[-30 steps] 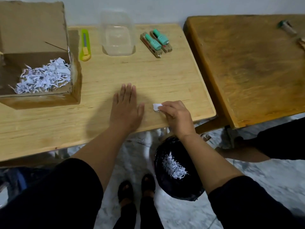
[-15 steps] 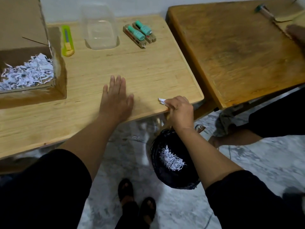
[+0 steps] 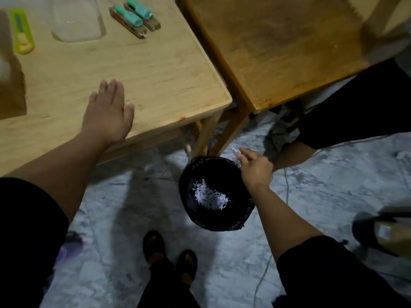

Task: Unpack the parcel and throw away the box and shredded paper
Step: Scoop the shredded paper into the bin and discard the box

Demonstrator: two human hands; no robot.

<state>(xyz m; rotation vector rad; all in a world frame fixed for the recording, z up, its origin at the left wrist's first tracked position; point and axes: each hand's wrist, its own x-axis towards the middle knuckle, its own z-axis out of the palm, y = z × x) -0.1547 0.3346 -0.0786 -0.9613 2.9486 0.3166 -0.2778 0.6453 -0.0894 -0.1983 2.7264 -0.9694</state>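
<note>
My right hand (image 3: 254, 166) hangs over the far rim of the black-lined bin (image 3: 189, 185) on the floor, fingers pinched on a small white paper scrap (image 3: 235, 151). A heap of shredded paper (image 3: 210, 195) lies at the bin's bottom. My left hand (image 3: 106, 114) rests flat on the light wooden table (image 3: 155, 70) near its front edge, holding nothing. The cardboard box (image 3: 11, 85) shows only as a blurred corner at the far left edge.
On the table stand a clear plastic container (image 3: 76, 21), a green-yellow utility knife (image 3: 22, 32) and two teal-capped items (image 3: 134, 17). A darker wooden table (image 3: 278, 47) adjoins on the right. Another person's leg (image 3: 295, 150) and a cable (image 3: 287, 187) lie beyond the bin.
My right hand left the table edge with the paper scrap and dropped down over the bin. The view swung down and right, pushing the box almost out of frame.
</note>
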